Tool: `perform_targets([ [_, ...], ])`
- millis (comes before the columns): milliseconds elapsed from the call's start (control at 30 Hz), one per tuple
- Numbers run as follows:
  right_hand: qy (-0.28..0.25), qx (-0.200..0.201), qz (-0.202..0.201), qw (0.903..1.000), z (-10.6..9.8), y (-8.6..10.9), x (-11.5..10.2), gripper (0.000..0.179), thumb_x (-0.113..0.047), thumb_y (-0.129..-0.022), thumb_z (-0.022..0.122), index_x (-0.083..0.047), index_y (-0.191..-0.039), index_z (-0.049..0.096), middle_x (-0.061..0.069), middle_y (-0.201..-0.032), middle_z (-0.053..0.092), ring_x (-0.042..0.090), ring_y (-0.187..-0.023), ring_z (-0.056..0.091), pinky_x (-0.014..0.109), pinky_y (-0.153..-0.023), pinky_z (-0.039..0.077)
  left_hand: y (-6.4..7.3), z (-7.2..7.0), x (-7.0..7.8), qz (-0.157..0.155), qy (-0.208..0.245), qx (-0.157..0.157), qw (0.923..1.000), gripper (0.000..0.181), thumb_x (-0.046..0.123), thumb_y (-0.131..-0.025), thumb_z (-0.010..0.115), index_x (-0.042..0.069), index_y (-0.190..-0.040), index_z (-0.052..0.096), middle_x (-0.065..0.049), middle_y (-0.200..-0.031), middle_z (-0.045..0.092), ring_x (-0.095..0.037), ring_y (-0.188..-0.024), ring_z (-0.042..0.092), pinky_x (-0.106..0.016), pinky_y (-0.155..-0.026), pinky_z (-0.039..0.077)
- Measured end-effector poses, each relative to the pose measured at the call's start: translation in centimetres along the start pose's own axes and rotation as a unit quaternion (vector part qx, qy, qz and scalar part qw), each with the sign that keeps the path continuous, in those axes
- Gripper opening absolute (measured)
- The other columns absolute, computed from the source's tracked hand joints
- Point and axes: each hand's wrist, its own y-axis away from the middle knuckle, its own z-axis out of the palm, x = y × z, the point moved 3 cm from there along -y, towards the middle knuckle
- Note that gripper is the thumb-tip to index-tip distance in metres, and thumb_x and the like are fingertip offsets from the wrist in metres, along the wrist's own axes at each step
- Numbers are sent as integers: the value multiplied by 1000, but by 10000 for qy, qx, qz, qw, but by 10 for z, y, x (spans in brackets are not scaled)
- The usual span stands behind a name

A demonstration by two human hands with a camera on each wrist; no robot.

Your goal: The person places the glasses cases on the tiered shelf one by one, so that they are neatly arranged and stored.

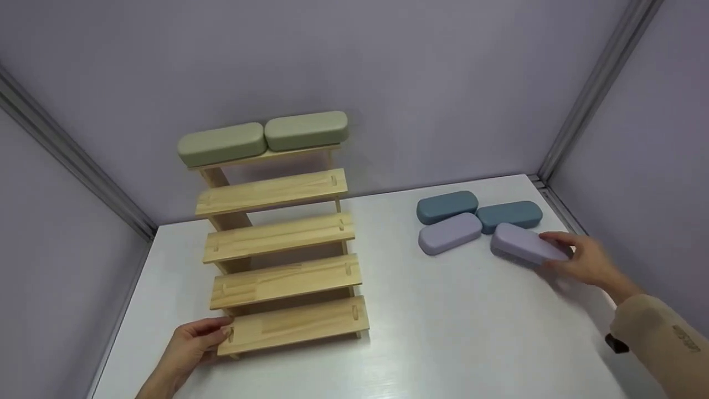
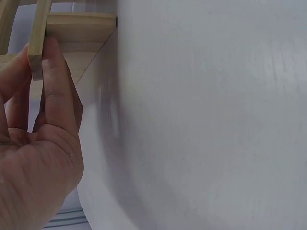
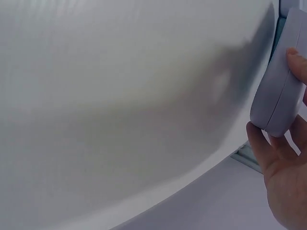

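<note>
At the table's right side my right hand (image 1: 584, 260) grips the near end of a lilac glasses case (image 1: 526, 244), thumb and fingers on its sides; the right wrist view shows this glasses case (image 3: 280, 76) with a seam along it. My left hand (image 1: 191, 346) pinches the left end of the lowest step of a wooden tiered rack (image 1: 299, 324). In the left wrist view, thumb and fingers lie on either face of the step's board (image 2: 37, 48). Two green glasses cases (image 1: 221, 144) lie end to end on the rack's top step.
Beside the held case lie another lilac case (image 1: 450, 234) and two blue cases (image 1: 447, 206) (image 1: 509, 216), close together on the white table (image 1: 443, 332). Pale walls with metal corner posts (image 1: 587, 100) enclose the table at the back and sides.
</note>
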Motion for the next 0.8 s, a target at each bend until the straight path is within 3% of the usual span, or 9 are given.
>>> perform_targets([
  [67, -51, 146, -184, 9997, -3, -1, -9, 57, -20, -93, 93, -10, -146, 74, 28, -145, 73, -2, -108, 56, 12, -87, 39, 0, 0, 0, 4, -1, 4, 10000, 29, 8, -103, 80, 7, -133, 82, 10, -103, 83, -7, -91, 74, -25, -75, 64],
  [133, -169, 230, -308, 9991, -6, -2, -19, 55, -18, -92, 95, -10, -143, 76, 28, -142, 75, -8, -101, 52, 12, -82, 40, 1, -1, -1, 1, 3, 4, 10000, 29, 8, -104, 80, 7, -133, 82, 10, -102, 83, -7, -91, 75, -26, -75, 64],
  [367, -656, 414, -717, 9944, -8, -10, -61, 51, -14, -89, 97, -11, -137, 81, 25, -140, 76, -9, -103, 58, 14, -76, 51, 1, -1, -1, 41, 17, -67, 10000, 30, 9, -104, 79, 6, -134, 81, 10, -104, 83, -6, -93, 75, -24, -77, 64],
  [567, -1296, 581, -1402, 9799, -3, -17, -99, 46, 2, -82, 98, -5, -126, 86, 16, -136, 79, -13, -112, 66, 9, -80, 56, 2, -1, -1, 35, 55, -267, 9996, 28, 11, -106, 78, 9, -134, 81, 11, -100, 82, -6, -90, 74, -22, -75, 62],
  [800, -1526, 510, -2005, 9664, -1, -23, -142, 46, 8, -79, 96, -4, -122, 86, 14, -130, 82, -9, -113, 68, 9, -84, 57, 1, 1, 0, 16, 126, -112, 9999, 27, 7, -104, 79, 8, -131, 83, 10, -101, 82, -7, -91, 75, -23, -76, 64],
])
